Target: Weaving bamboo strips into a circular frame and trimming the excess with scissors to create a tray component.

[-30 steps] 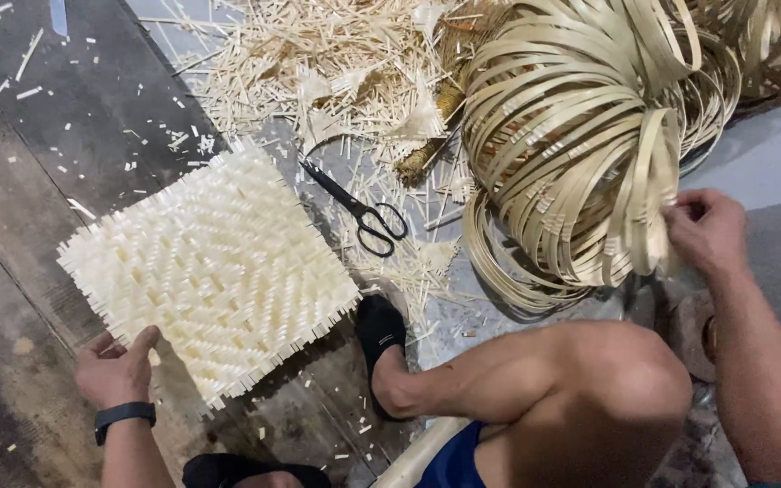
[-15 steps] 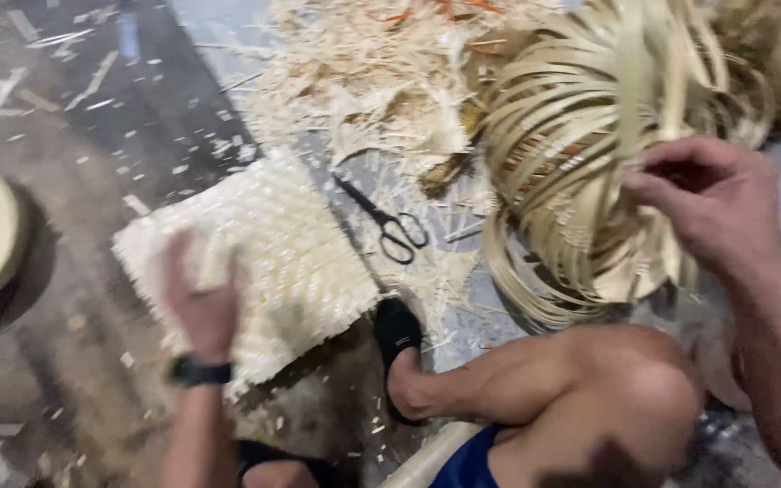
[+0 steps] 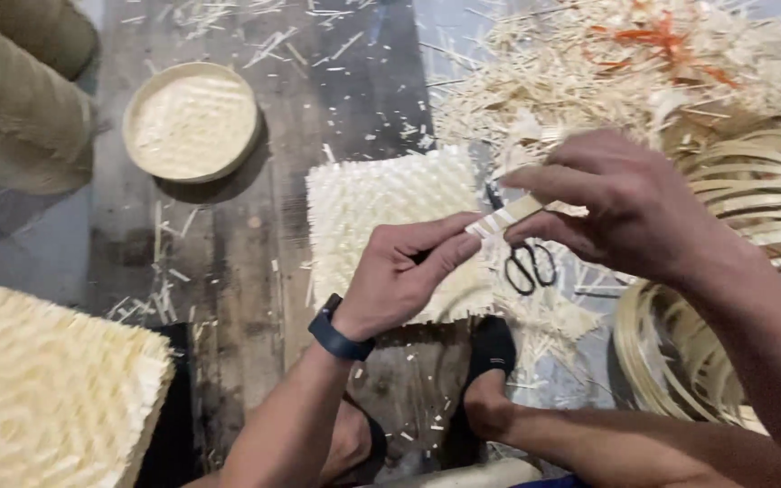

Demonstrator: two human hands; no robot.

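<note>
Hands share one bamboo strip (image 3: 510,215) — left hand (image 3: 404,276) pinching its end, right hand (image 3: 630,203) gripping further along — keeping it taut above the woven mat (image 3: 363,203).

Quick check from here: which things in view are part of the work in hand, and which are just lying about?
In hand:
- bamboo strip, pinched between left hand and right hand
- coil of bamboo strips, beside the right arm
- square woven mat, under the hands

Lying about:
- scissors
- round woven tray
- stacked woven mats
- pile of shavings
</note>
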